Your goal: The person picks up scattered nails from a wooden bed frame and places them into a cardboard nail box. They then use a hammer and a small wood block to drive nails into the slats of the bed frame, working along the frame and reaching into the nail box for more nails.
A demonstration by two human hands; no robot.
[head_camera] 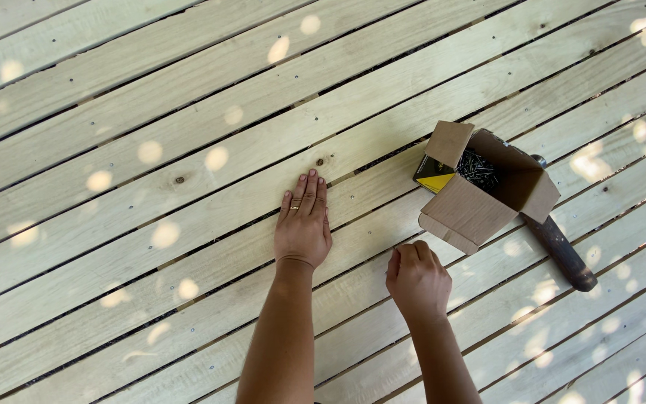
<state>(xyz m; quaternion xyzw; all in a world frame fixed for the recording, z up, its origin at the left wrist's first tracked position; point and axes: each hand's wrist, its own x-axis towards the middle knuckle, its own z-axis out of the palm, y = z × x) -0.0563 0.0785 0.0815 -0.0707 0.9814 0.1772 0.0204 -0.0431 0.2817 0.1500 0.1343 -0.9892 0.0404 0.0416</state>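
My left hand (303,221) lies flat, palm down, on a pale wooden deck board (188,202), fingers together and a ring on one finger. My right hand (417,278) rests on the boards just to its right, fingers curled in; whether anything is inside them is hidden. An open cardboard box (480,191) full of dark nails (477,169) stands just beyond the right hand, its flaps spread. A hammer with a dark wooden handle (562,254) lies partly behind the box.
The deck runs across the whole view in diagonal planks with narrow dark gaps and rows of nail heads. Dappled sun spots dot the wood. A knot (180,179) marks one board left of my left hand.
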